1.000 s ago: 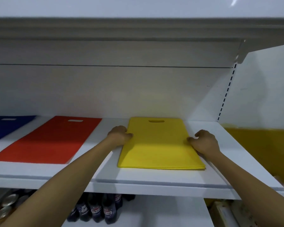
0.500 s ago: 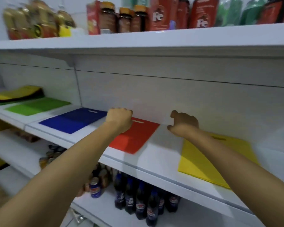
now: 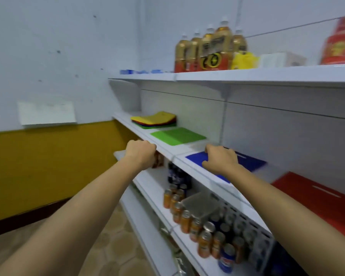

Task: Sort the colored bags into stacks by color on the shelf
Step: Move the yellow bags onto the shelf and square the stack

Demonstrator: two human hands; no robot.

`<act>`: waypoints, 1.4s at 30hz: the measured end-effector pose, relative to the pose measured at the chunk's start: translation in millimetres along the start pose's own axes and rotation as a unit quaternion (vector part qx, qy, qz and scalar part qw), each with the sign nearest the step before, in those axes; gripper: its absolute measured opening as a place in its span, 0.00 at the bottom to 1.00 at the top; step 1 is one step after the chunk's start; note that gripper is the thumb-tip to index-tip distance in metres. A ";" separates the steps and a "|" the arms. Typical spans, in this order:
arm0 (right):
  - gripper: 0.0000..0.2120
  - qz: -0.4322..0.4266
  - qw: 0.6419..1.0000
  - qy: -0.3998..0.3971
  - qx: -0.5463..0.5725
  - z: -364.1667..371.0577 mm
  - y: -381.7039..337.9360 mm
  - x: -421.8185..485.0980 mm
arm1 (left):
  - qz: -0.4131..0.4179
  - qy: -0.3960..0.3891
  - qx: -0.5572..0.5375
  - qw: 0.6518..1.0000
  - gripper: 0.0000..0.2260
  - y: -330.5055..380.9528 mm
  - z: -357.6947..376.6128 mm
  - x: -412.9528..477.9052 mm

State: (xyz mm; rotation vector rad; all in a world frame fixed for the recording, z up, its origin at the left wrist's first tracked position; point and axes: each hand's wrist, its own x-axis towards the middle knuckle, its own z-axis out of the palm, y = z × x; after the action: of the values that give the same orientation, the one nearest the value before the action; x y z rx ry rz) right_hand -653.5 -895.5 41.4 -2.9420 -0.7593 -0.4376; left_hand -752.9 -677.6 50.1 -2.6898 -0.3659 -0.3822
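Green (image 3: 177, 135), blue (image 3: 251, 161) and red (image 3: 317, 196) are laid apart; a mixed pile (image 3: 153, 121) is left beyond the clenched, empty left hand (image 3: 140, 154). The right hand (image 3: 220, 159) is curled over blue; a grasp cannot be told.

The long white shelf (image 3: 187, 150) carries four lots in a row, each apart: farthest, a mixed pile of flat fabric bags (image 3: 154, 120) with yellow on top, then a flat green fabric bag (image 3: 177, 135), a flat blue fabric bag (image 3: 251, 162), and nearest a flat red fabric bag (image 3: 317, 198).
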 end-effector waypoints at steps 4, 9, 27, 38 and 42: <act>0.19 -0.060 0.998 0.011 -0.002 16.4 -99.7 48.5 | -0.058 -0.021 0.038 0.997 0.07 -95.8 40.5 -11.0; 0.11 -0.138 0.990 0.018 0.005 36.8 -196.5 83.0 | -0.100 -0.058 0.046 0.992 0.06 -183.0 76.3 -29.2; 0.09 -0.304 0.953 -0.002 0.017 133.9 -389.4 248.6 | -0.185 -0.172 0.091 0.963 0.07 -319.1 187.7 21.2; 0.13 -0.339 0.939 -0.020 0.046 184.6 -448.2 384.0 | -0.219 -0.169 0.088 0.957 0.09 -382.3 249.8 132.2; 0.13 -0.344 0.938 -0.031 0.034 207.9 -461.3 412.1 | -0.219 -0.173 0.077 0.957 0.09 -395.1 275.0 158.1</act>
State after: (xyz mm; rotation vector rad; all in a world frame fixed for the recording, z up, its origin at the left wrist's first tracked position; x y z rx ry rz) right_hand -478.5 -271.9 -38.4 -2.5494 -1.7727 -0.3373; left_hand -669.0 -181.1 -6.2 -2.5013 -1.0579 0.0057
